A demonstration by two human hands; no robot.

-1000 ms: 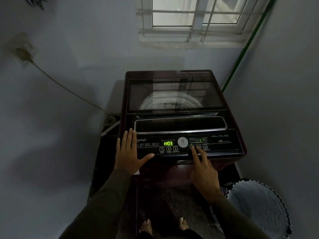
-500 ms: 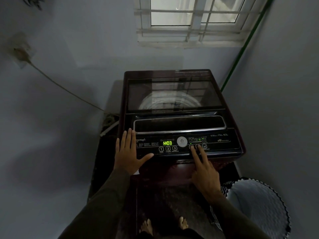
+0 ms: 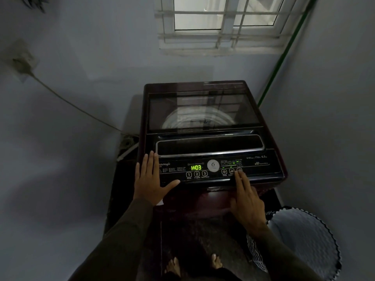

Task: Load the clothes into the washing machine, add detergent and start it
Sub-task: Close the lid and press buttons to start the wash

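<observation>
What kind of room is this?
Probably a home laundry corner. A top-loading washing machine stands against the wall below a barred window, a laundry basket sits on the floor beside it, and both hands are on its lit control panel.

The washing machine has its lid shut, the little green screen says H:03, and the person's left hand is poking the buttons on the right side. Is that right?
Not quite. In the head view it is the right hand whose fingertip touches the buttons on the right of the panel. The left hand just rests flat on the left end of the washing machine. The lid is shut, and the green screen does say H:03.
</observation>
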